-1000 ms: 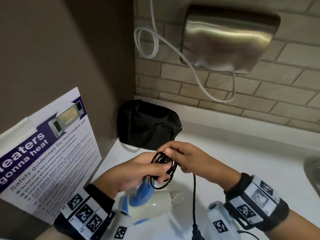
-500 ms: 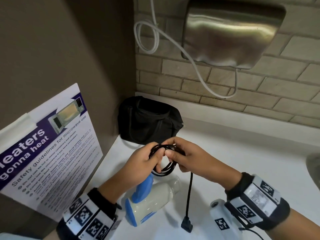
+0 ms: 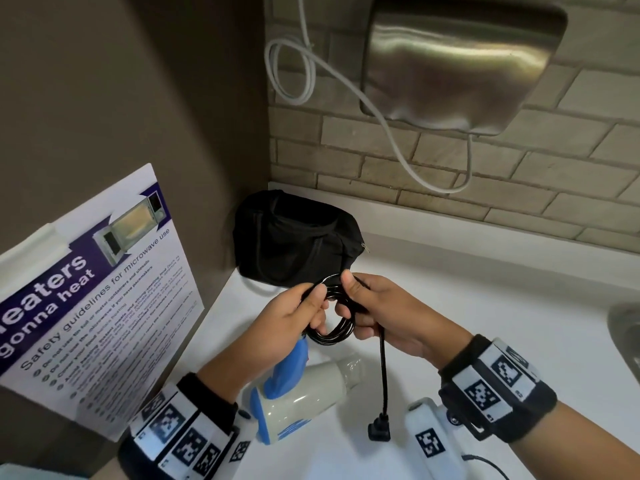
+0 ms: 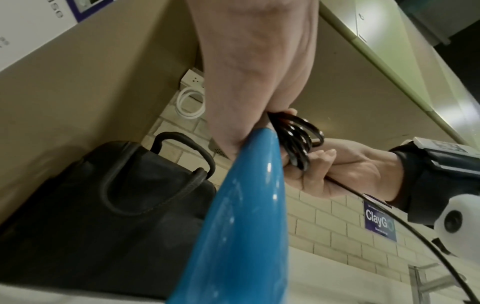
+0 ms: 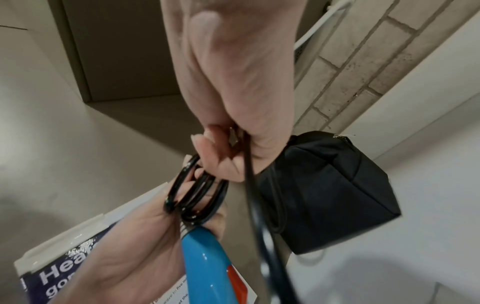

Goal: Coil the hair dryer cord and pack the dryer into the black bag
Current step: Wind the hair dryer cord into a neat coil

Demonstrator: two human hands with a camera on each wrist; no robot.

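I see the white counter spreading out beneath both hands, with the microwave safety poster leaning on the wall to the left of my left fingers. Beyond the fingertips, back in the corner, sits the black bag, upright on the counter, its zip pull poking out on the right; I cannot tell whether the zip is undone. Nothing touches the bag.

Below and just nearer than the fingers hangs the hair dryer, a cream barrel with a blue handle, its nozzle pointing right. My left hand is curled round the top of that blue handle, and its thumb and fingers also pinch the left side of the coiled cord. The coil is a small bundle of several glossy black loops, held between the two hands above the counter.

My right hand grips the coil's right side, thumb pressed on top, fingers curled under it. From under those fingers the loose tail of cord drops straight down, ending in the black plug, which lies low by the counter; whether it touches, I cannot tell.
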